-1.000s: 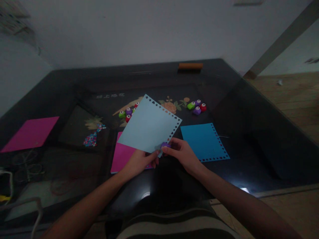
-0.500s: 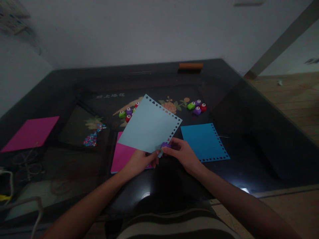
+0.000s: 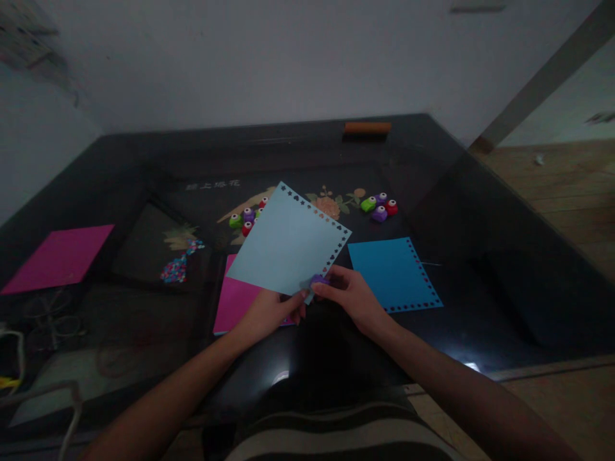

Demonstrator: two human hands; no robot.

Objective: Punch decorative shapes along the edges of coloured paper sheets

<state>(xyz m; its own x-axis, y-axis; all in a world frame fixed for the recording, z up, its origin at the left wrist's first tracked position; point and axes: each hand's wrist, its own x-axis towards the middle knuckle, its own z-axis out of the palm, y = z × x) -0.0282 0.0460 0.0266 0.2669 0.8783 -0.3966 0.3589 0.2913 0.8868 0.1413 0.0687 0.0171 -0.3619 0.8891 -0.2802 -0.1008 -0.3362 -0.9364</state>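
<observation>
Paper (image 3: pixel 288 246) pinched by left hand (image 3: pixel 275 310) should sit square inside purple punch (image 3: pixel 318 280), which right hand (image 3: pixel 354 296) holds at paper's nearest corner.

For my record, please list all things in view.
Held sheet: one, pale blue, centre
Held punch: one, purple, sheet corner
Second sheet: one, blue, right
Loose sheet: one, pink, far left
Near paper: count unclear, pink, below held sheet
Loose punches: four right, several left, mixed colours, midtable
Confetti: many, mixed colours, left
Tube: one, brown, far edge
Cable-like things: count unclear, pale, lower left
Table: one, black, centre
Back wall: one, grey, behind
Floor: one, tan, right
Clothing: one, striped, bottom
Left hand: one, bare, holding sheet
Right hand: one, bare, holding punch
</observation>
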